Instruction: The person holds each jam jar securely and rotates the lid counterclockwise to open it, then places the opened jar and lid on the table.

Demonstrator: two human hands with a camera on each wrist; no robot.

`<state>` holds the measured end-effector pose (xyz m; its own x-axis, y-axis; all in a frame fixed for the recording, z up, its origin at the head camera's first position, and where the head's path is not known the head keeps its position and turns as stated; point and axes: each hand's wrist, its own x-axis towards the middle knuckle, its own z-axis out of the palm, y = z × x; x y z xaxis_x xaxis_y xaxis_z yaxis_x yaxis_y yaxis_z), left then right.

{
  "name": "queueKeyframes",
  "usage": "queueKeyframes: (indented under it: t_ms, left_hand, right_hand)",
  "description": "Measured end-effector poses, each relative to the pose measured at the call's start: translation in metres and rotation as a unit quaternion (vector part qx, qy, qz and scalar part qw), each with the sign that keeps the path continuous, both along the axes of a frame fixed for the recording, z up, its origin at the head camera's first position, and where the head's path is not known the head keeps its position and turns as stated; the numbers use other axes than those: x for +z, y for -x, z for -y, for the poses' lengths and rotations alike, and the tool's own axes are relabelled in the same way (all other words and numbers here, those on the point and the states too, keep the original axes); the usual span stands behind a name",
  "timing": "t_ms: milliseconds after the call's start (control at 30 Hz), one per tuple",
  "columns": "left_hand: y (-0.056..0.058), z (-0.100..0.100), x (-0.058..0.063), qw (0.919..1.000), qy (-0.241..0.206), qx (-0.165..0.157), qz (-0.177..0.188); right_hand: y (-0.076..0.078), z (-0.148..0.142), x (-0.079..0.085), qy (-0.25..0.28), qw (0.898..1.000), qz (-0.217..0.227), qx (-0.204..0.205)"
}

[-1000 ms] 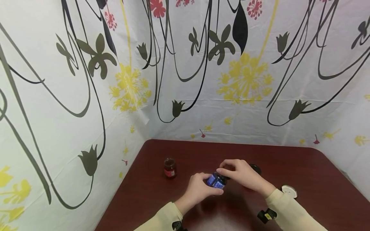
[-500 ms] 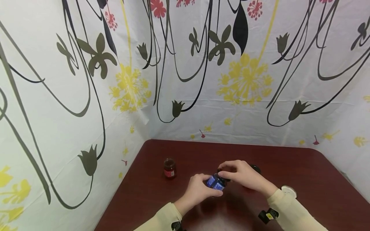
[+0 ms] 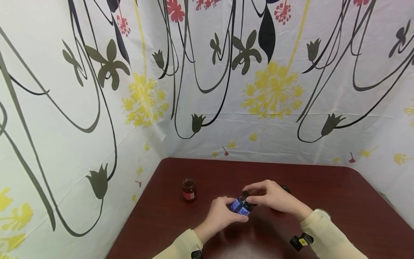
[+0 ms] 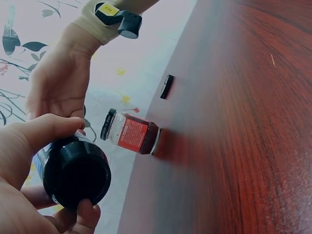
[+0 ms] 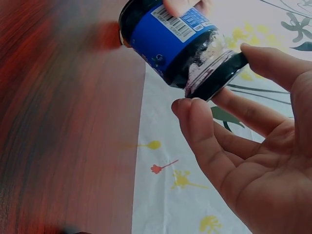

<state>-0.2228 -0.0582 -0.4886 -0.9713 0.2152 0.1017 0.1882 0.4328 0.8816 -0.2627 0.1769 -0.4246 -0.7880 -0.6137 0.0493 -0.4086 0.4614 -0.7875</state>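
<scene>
My left hand (image 3: 221, 214) grips a tilted glass jar with a blue label (image 3: 240, 207), its fingers and thumb round the body. The jar's dark base (image 4: 80, 178) faces the left wrist camera. At its other end my right hand (image 3: 275, 198) pinches the black lid (image 5: 219, 75) between thumb and fingertips. The lid sits at the jar's mouth; whether it is threaded on I cannot tell. Pale and dark purple residue (image 5: 204, 61) shows on the glass below the lid. Both hands hold the jar above the table.
A red-labelled jar (image 3: 189, 190) stands at the left of the dark red table (image 3: 174, 223). Another red-labelled jar with a black lid (image 4: 134, 132) appears in the left wrist view, near a flat black lid (image 4: 167, 87). A white disc (image 3: 323, 214) lies partly behind the right sleeve.
The right hand's fingers have shifted slightly round the lid, and the right forearm has moved a little to the right. The left hand keeps its grip on the jar, nearly still.
</scene>
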Motion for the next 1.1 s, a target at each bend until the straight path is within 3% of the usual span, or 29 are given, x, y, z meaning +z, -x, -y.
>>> queueKeyframes:
  t_ms: [700, 1100]
  left_hand:
    - [-0.0003, -0.0004, -0.0016, 0.9993, 0.034, 0.003, -0.015]
    - [-0.0034, -0.0008, -0.0001, 0.9993, 0.031, -0.008, -0.017]
  right_hand:
    - [0.0012, -0.0027, 0.001, -0.006, 0.997, -0.023, 0.073]
    - [-0.0027, -0.0042, 0.0004, 0.004, 0.996, -0.029, 0.079]
